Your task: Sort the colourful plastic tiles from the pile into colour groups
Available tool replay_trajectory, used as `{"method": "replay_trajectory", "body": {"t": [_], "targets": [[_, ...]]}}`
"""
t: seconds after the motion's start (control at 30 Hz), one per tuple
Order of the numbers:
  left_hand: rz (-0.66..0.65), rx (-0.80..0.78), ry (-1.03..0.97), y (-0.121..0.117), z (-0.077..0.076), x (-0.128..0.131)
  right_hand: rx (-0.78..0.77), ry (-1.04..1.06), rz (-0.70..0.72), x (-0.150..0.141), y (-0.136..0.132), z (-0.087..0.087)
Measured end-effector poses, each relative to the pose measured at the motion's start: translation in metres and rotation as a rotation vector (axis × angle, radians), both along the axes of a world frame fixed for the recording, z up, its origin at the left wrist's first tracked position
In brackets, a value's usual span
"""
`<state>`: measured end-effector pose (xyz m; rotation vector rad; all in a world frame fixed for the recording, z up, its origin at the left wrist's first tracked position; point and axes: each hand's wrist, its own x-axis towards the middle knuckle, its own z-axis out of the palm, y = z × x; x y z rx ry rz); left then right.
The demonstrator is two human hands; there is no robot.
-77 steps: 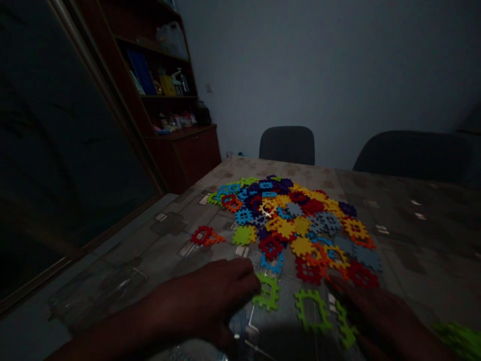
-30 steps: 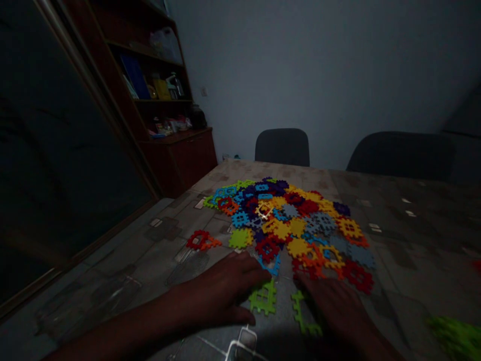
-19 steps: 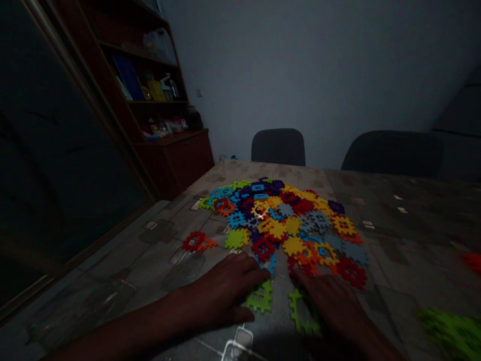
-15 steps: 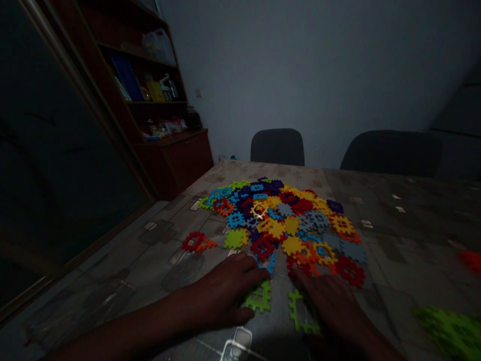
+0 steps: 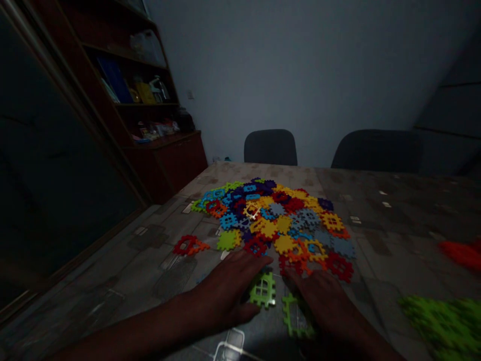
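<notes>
Left hand (image 5: 231,286) laid low over surface (image 5: 150,265), near its near edge (itself out of view). Fingers (image 5: 261,263) and thumb (image 5: 248,312) are spread apart; green window tile (image 5: 263,288) sits in the gap, its left side covered by the hand. Contact is likely, but no firm grip is shown. Right hand (image 5: 330,298) is held over the right part of green open-frame tile (image 5: 287,315); whether its fingers are closed on it can't be told, undersides hidden. Its fingertips reach red tile (image 5: 286,264) at the front of the mixed tile pile (image 5: 268,228); touching or just above, unclear. Pile is spread mid-surface, toward the far edge. Red window tile (image 5: 185,245) and orange triangular piece (image 5: 201,245) lie off to its left, toward the left edge. Green tile heap (image 5: 443,321) sits by the near right corner, red-orange pieces (image 5: 464,253) beyond it along the right; both blurred. Step in hand, as judged: green tiles being handled one per hand. For the next move, frame rims would need to be pinched and red tile left undisturbed.
</notes>
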<state>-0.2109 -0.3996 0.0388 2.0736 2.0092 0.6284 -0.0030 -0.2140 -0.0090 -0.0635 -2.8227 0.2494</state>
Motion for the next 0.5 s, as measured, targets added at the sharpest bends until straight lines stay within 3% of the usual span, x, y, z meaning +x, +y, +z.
{"method": "replay_trajectory", "body": {"t": [0.5], "targets": [[0.029, -0.154, -0.061, -0.006, -0.004, 0.006, -0.041, -0.003, 0.035, 0.006, 0.001, 0.012]]}}
